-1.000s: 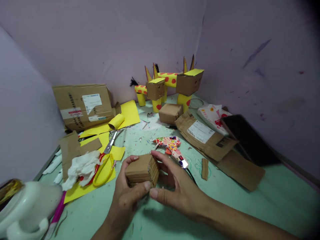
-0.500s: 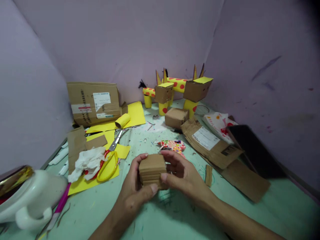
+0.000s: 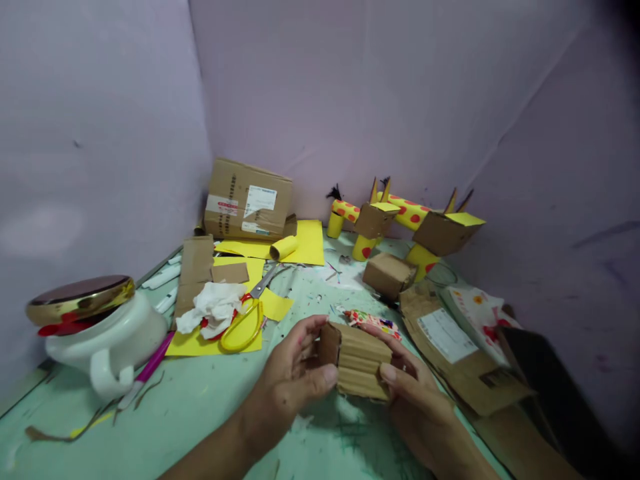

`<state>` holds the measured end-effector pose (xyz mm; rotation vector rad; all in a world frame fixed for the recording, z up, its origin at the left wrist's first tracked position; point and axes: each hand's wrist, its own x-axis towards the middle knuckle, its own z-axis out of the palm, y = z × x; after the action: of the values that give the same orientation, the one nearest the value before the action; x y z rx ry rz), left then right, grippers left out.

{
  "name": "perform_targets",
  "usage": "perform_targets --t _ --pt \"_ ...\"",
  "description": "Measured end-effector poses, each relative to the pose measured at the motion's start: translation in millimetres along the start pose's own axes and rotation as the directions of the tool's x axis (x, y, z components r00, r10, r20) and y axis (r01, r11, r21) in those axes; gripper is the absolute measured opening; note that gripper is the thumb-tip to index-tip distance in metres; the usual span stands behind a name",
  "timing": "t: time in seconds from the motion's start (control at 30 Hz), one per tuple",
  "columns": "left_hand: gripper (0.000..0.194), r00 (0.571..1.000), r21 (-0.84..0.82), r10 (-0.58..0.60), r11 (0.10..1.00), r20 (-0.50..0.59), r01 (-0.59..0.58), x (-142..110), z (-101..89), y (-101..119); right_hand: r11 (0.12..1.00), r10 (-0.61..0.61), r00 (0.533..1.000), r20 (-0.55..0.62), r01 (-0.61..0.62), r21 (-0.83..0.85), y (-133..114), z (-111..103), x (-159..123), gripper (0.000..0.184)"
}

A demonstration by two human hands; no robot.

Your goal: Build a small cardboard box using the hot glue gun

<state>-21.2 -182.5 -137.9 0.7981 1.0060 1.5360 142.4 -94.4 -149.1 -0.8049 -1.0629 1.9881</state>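
Between my two hands, a small cardboard box (image 3: 364, 363) is held above the near part of the table, its ridged side turned toward me. My left hand (image 3: 297, 380) grips its left end, thumb in front and fingers behind. On the other end, my right hand (image 3: 417, 393) presses its thumb near the right edge, with the fingers reaching round the back. Just behind the box lies a glue gun with a flowery pattern (image 3: 375, 321), partly hidden by the right fingers.
Two spotted giraffe-like figures (image 3: 410, 212) and a closed small box (image 3: 389, 275) stand behind. Yellow-handled scissors (image 3: 245, 327), crumpled tissue (image 3: 215, 307) and yellow paper (image 3: 310, 243) lie left. A white mug (image 3: 107, 340) is far left; flattened cardboard (image 3: 440, 340) and a dark tablet-like slab (image 3: 555, 393) are right.
The camera view has swung left, so things appear further right. The box has turned in my hands: its left end now shows beside the ridged side. Both hands still hold it.
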Motion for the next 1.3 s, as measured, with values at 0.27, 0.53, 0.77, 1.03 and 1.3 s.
perform_targets --t 0.27,0.53,0.77,1.03,1.3 --pt "0.063 0.999 -0.012 0.011 1.0 -0.035 -0.011 6 -4.0 -10 1.0 0.001 1.0 -0.008 -0.001 -0.004 2 -1 0 0.049" --pt "0.075 0.999 0.174 0.032 0.984 0.036 -0.038 3 -6.2 -4 0.998 -0.053 0.999 0.004 0.053 -0.035 7 -4 -1 0.047" --pt "0.042 0.964 0.495 0.113 0.869 -0.242 0.023 6 -7.8 3 0.979 -0.169 0.98 -0.106 0.179 0.096 -32 -7 -1 0.036" --pt "0.02 0.997 0.905 0.048 0.424 -0.06 0.034 32 59.8 -4 0.816 -0.461 0.838 -0.292 0.53 0.232 -70 -26 1 0.024" --pt "0.061 0.98 0.946 0.007 0.263 -0.196 0.188 95 115.2 -27 0.84 -0.458 0.837 -0.298 0.517 0.161 -62 -33 15 0.038"
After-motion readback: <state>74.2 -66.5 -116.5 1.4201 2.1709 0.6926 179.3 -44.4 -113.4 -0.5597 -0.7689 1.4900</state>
